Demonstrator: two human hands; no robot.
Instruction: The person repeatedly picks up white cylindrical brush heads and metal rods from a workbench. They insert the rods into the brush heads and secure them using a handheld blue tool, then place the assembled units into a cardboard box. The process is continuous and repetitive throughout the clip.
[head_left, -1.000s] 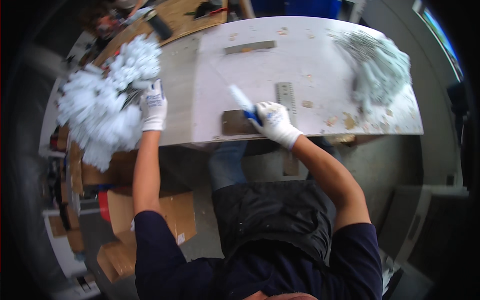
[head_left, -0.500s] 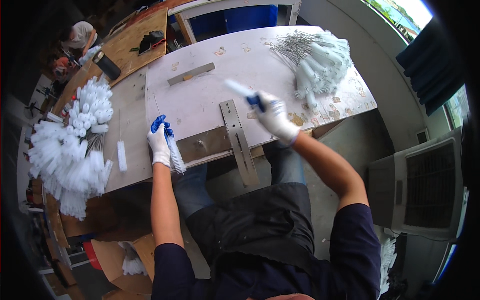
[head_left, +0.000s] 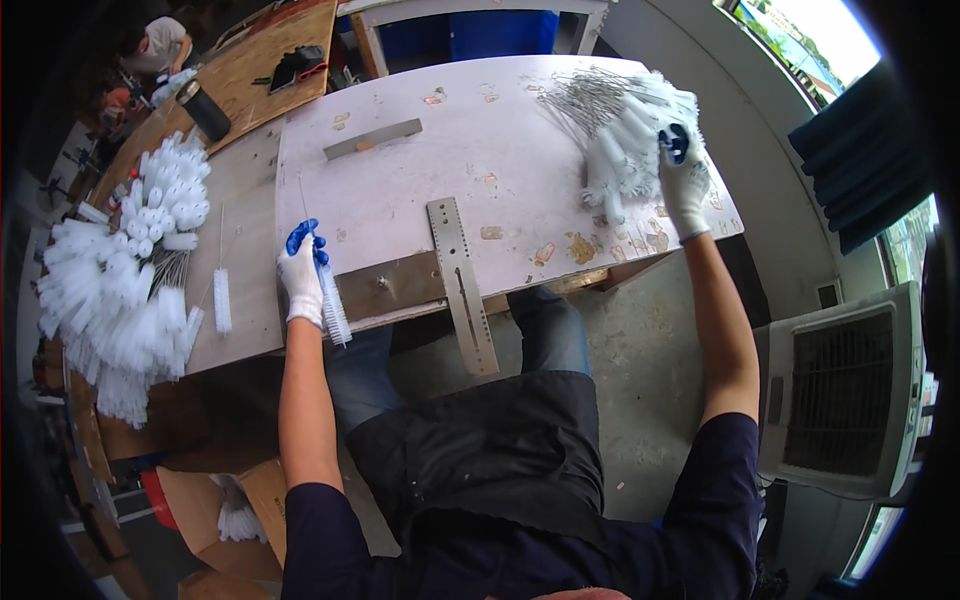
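My left hand [head_left: 302, 265], in a white glove with blue fingertips, is closed round a tube brush [head_left: 333, 305]. The brush's white bristles point toward me, and its thin wire stem rises past my fingers. At the right side of the table my right hand [head_left: 685, 180], gloved alike, is at the edge of a heap of white tube brushes [head_left: 630, 150]. Its blue fingers look apart, and no brush shows in its grip. A single brush [head_left: 222, 300] lies left of my left hand. Farther left is a large pile of white brushes [head_left: 110, 300].
A slotted metal plate [head_left: 460, 285] juts over the table's near edge. Beyond lies a metal bar [head_left: 372, 140]. A dark bottle [head_left: 203, 110] and dark gloves [head_left: 298, 68] are on the wooden table. Another person [head_left: 160, 48] works far left. An open carton [head_left: 200, 510] stands below.
My right hand has moved right, from mid-table to the right-hand heap. The white brush it carried no longer shows in it. My left hand keeps its brush.
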